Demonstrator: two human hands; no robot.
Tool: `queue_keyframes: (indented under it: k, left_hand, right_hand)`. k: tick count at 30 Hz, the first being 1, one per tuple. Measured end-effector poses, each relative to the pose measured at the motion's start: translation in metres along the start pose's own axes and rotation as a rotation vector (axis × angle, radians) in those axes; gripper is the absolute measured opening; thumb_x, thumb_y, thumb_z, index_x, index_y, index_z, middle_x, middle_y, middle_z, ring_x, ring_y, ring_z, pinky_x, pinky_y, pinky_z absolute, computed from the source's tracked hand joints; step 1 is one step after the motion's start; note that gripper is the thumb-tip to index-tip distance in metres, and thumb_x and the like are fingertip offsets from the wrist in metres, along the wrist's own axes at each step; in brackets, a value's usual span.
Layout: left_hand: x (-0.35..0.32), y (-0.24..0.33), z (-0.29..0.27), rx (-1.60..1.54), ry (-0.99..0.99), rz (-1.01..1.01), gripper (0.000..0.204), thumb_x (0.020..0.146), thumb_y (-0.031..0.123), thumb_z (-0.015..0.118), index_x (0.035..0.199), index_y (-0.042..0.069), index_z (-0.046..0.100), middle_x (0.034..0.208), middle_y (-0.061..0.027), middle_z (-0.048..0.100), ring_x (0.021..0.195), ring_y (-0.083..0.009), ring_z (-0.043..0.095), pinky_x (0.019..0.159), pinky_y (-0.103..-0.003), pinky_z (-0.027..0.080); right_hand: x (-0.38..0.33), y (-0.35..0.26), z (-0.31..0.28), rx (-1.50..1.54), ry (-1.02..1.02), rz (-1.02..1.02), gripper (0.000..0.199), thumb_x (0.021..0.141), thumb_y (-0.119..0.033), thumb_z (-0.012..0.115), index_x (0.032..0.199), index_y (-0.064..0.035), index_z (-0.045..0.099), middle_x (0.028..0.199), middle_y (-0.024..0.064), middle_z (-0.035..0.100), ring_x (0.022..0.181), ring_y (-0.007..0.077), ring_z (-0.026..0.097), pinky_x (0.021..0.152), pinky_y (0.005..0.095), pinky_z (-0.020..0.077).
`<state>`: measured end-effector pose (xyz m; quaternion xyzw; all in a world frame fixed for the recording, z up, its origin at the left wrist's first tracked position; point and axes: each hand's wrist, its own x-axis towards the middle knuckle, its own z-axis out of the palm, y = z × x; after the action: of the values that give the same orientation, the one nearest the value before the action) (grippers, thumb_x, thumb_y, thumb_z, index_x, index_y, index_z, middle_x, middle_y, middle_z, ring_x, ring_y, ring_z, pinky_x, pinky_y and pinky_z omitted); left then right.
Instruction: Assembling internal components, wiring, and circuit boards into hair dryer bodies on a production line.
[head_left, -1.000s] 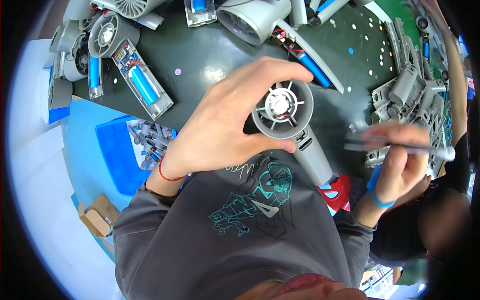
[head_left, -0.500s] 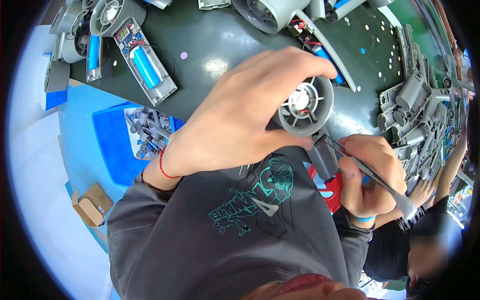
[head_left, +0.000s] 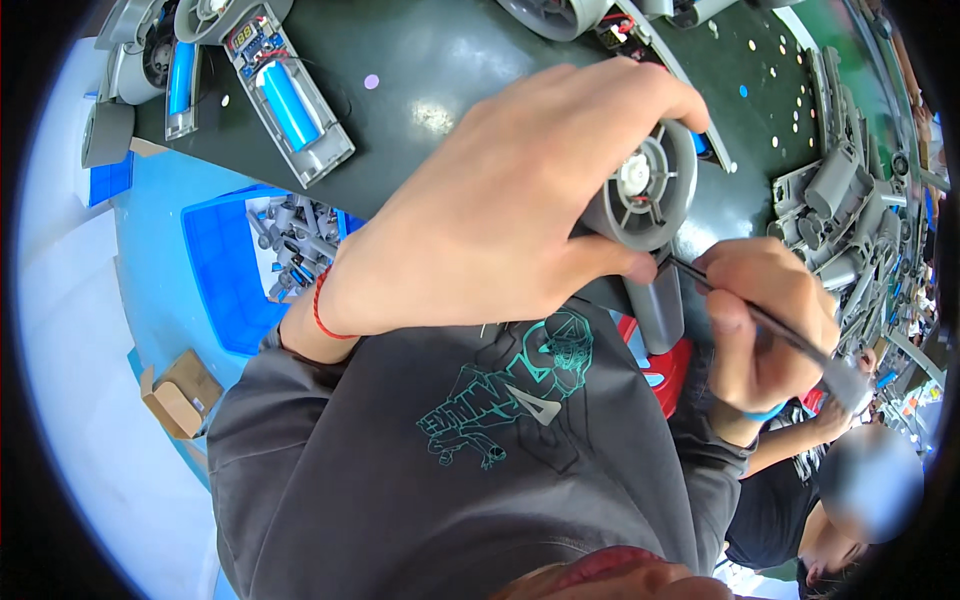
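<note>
Grey plastic fan housing (head_left: 657,315): spoked ring on a tubular handle; held up before the chest at the table's near edge, handle toward the body.
Left hand (head_left: 530,175): gripping the ring, thumb at the lower rim, fingers round the far side.
Right hand (head_left: 790,290): closed in a pinch on a slim dark tool (head_left: 790,334) with a broad, pale rear end.
Tool tip, just changed: a second ago well apart from the housing, off to the right; now at the joint of ring and handle, beside the left thumb. Judged a passage from approach to close work there; actual contact too small to tell.
Open-topped blue plastic bin (head_left: 218,270): at the person's left; inside, a jumble of grey parts with blue pieces (head_left: 298,245) among them.
Brown cardboard box (head_left: 190,388): near the bin, flap open; contents not readable.
Open grey plastic half-shell (head_left: 325,160): on the dark tabletop (head_left: 420,60), a tray of sorts for a bright blue cylinder (head_left: 290,105) and a blue circuit board (head_left: 254,48).
</note>
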<state>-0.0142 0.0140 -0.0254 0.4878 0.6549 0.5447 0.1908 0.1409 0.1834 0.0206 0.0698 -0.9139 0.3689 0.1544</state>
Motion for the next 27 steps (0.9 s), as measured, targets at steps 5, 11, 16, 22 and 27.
queue_keyframes:
  k: [5,11,16,22,27]
  left_hand:
    - [0.000,-0.004,-0.001,0.007,-0.015,0.025,0.076,0.063,0.006,0.092,0.131,0.003,0.058,0.126,-0.0100,0.064,0.114,-0.0247,0.063,0.099,-0.035,0.049]
    - [0.001,-0.004,-0.004,-0.025,-0.068,-0.012,0.076,0.063,0.009,0.093,0.131,0.003,0.059,0.126,-0.0090,0.064,0.114,-0.0225,0.063,0.099,-0.035,0.049]
    - [0.002,-0.004,-0.003,0.006,-0.051,0.042,0.077,0.064,0.011,0.094,0.132,0.001,0.058,0.125,-0.0104,0.064,0.113,-0.0234,0.064,0.099,-0.035,0.050]
    - [0.001,-0.004,-0.006,0.001,-0.077,0.028,0.077,0.065,0.012,0.094,0.132,0.002,0.058,0.128,-0.0107,0.062,0.115,-0.0239,0.063,0.100,-0.035,0.049]
    - [-0.001,-0.006,-0.005,-0.018,-0.091,0.029,0.078,0.064,0.009,0.094,0.133,0.003,0.057,0.128,-0.0106,0.062,0.116,-0.0245,0.063,0.100,-0.036,0.049]
  right_hand:
    - [-0.008,0.010,-0.003,0.277,0.116,0.349,0.012,0.090,-0.006,0.070,0.089,0.0060,0.067,0.084,0.0154,0.069,0.067,0.0217,0.066,0.062,0.0297,0.0514]
    - [-0.007,0.003,0.008,0.329,0.173,0.368,0.010,0.090,-0.005,0.072,0.085,0.0035,0.069,0.084,0.0120,0.070,0.067,0.0173,0.063,0.061,0.0282,0.0483]
    - [-0.001,0.004,0.002,0.218,-0.008,0.288,0.022,0.101,-0.015,0.061,0.096,0.0063,0.059,0.090,0.0164,0.065,0.067,0.0166,0.060,0.062,0.0268,0.0493]
    - [0.002,0.004,0.008,0.208,-0.018,0.190,0.016,0.098,-0.008,0.064,0.090,0.0061,0.065,0.092,0.0154,0.065,0.069,0.0176,0.064,0.061,0.0273,0.0562]
    - [-0.003,-0.004,0.006,0.072,0.104,0.163,0.007,0.085,-0.002,0.076,0.087,0.0019,0.071,0.082,0.0114,0.072,0.061,0.0194,0.068,0.057,0.0304,0.0533]
